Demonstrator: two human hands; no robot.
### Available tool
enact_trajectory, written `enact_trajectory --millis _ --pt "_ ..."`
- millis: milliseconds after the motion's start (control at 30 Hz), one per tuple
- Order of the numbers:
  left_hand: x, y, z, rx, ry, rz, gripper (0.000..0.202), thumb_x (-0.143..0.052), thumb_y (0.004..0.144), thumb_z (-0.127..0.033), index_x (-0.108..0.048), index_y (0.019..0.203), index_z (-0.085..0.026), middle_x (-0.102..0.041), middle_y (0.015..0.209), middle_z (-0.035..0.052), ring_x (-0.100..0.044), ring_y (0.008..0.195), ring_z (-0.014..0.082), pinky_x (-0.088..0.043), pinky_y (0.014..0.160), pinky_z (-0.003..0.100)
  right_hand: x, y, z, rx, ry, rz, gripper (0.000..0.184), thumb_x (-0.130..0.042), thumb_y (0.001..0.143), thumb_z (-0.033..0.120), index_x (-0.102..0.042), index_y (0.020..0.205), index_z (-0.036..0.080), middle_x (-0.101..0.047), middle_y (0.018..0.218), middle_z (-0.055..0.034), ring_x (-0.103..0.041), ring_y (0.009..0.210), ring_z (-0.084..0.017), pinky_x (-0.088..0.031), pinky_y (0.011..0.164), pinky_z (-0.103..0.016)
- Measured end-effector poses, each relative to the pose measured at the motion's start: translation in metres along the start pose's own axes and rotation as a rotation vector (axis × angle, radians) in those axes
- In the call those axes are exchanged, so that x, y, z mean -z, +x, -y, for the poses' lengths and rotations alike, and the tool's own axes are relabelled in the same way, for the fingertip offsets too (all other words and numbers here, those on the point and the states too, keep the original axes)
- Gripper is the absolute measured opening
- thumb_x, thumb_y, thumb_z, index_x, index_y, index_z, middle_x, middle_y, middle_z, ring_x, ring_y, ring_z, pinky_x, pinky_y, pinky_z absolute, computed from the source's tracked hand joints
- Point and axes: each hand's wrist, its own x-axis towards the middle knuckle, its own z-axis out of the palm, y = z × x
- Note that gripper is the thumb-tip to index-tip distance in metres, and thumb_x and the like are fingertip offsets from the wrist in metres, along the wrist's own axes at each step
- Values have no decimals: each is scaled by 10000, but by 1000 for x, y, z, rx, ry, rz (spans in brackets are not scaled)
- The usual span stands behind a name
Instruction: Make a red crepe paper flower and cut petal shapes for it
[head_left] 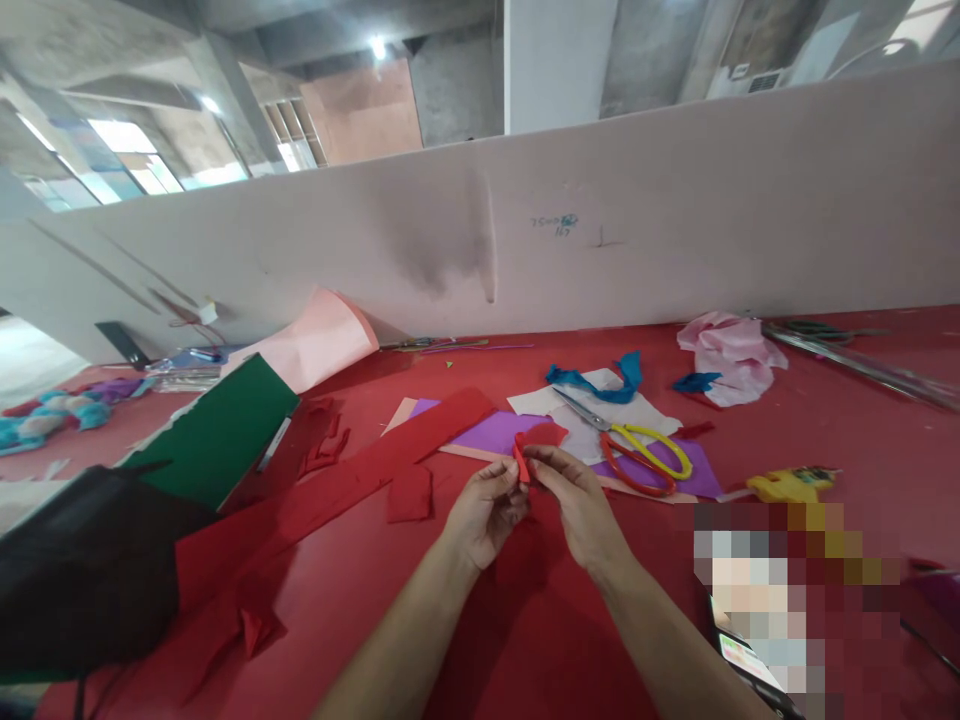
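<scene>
— Between the two hands, what is held?
— Red paper piece (538, 438), pinched shut between the fingertips of left hand (486, 510) and right hand (581, 505), raised over the red table (360, 600).
— Around the grip?
— Purple sheet (495, 430) just behind. Scissors (637, 452), yellow and red handles, near on the right. Long red strip (375, 470) to the left. Red square scrap (409, 492) beside the left hand.

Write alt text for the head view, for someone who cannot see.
Left hand and right hand pinch a red paper piece over a red table. Scissors lie beyond on purple paper; a green sheet and pink roll lie left.
</scene>
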Motion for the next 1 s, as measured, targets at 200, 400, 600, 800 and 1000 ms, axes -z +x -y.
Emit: enact_trajectory --millis 200,400,600,800,1000 --pt "-5 1 3 -218 128 -53 282 -862 586 -262 -647 693 -115 -544 623 -25 -422 536 36 -335 525 163 0 -4 -1 186 -186 29 269 -739 753 426 -649 899 219 -661 883 -14 -596 814 -173 -485 730 -284" --pt "-10 -2 3 -253 143 -73 347 -883 556 -323 -655 733 -130 -592 626 -10 -472 541 56 -352 536 176 -2 -1 -6 141 -135 -3 211 -742 762 381 -638 795 200 -630 762 6 -563 721 -144 -472 701 -276" --pt "-7 -1 6 -213 51 -11 318 -876 582 -290 -653 741 -129 -578 632 -16 -452 524 41 -340 506 158 -2 0 -4 73 18 10 205 -788 716 352 -658 771 203 -638 726 21 -558 681 -125 -466 671 -255" --pt "-6 -2 5 -185 -1 0 321 -903 512 -206 -681 731 -128 -587 657 -23 -472 529 36 -375 525 157 -1 -1 -3 170 -80 -16 185 -779 721 346 -676 795 211 -658 781 9 -579 738 -144 -469 709 -274" --pt "-5 0 6 -157 -9 -16 325 -914 498 -226 -687 706 -123 -609 651 -17 -500 532 40 -405 545 157 1 -3 -1 286 -287 -20 130 -739 762 308 -654 797 215 -636 777 13 -572 723 -147 -452 690 -276"
